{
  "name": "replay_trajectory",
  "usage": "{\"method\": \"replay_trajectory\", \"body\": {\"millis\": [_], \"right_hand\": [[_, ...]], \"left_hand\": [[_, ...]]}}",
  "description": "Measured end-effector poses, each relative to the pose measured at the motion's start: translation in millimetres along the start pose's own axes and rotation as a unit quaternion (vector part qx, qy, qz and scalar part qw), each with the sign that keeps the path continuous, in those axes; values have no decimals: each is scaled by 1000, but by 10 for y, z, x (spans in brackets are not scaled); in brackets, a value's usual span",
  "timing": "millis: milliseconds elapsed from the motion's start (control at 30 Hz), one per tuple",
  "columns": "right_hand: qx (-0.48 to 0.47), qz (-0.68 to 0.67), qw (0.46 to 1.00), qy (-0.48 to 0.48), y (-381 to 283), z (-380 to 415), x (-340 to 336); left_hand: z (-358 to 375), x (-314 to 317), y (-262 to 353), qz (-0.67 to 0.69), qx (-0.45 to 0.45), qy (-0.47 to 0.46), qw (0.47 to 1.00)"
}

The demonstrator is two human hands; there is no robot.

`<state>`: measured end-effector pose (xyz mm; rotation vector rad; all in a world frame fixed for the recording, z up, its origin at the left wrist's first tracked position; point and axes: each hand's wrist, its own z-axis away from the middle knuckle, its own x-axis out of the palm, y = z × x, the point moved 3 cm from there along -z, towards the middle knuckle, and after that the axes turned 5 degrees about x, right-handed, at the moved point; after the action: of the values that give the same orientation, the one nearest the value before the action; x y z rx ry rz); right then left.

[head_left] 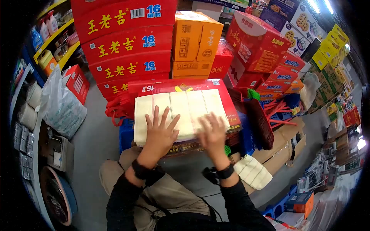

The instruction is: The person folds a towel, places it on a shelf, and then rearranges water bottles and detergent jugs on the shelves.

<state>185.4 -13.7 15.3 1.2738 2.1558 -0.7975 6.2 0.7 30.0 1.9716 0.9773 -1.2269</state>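
Note:
A cream towel (185, 101) with thin dark stripes lies flat on a red box (231, 109) in front of me. My left hand (160, 133) rests on the towel's left part, palm down with its fingers spread. Over the right part is my right hand (212, 134), slightly blurred, its fingers apart and nothing held in them. A second striped cream towel (253, 172), folded, lies on cardboard to the lower right, below the box.
Red drink cartons (123, 42) are stacked behind on the left, beside orange cartons (197, 38). A dark red brush (259, 123) stands right of the box. At the left are a white plastic bag (63, 109) and shelves. Flattened cardboard (283, 148) lies on the right.

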Motion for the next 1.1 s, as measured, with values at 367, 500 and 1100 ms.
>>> {"method": "replay_trajectory", "body": {"millis": [367,500,1100], "right_hand": [[139,93,985,-48,919,268,0],[353,-387,851,38,1301,292,44],[468,-554,683,-90,1298,603,-192]], "left_hand": [[476,166,-811,121,-213,-50,968],[655,279,-1199,649,-286,152,688],[800,367,-1039,704,-278,80,649]]}}
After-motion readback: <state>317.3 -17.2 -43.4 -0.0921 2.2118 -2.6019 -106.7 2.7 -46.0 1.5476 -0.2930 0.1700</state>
